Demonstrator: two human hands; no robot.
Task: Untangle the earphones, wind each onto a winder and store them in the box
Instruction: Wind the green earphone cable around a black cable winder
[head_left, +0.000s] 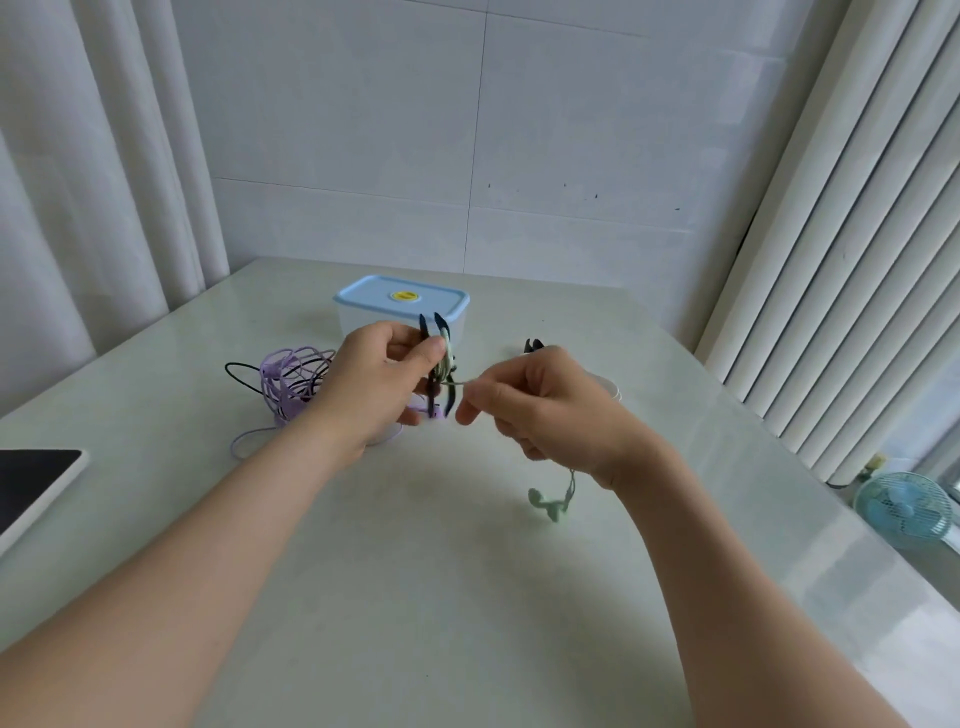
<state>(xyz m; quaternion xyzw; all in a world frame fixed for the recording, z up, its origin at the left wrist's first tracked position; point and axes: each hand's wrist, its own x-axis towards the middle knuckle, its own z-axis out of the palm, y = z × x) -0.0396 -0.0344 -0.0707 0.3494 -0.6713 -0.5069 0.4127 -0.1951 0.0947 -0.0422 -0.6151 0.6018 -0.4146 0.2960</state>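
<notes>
Head view: green earphones partly wound on black winder above table centre. Left hand grips winder; right hand pinches cable, earbuds dangling. Purple-and-black earphone tangle toward left edge unsorted. Spare winder, lidded box near far edge. Nothing visibly stored yet.

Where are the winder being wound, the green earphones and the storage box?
winder (439, 323), head view, upper black prong.
green earphones (537, 498), head view, dangling earbud.
box (363, 299), head view, blue lid.

A pale glossy table stands against a white tiled wall, white curtains flanking both sides.
</notes>
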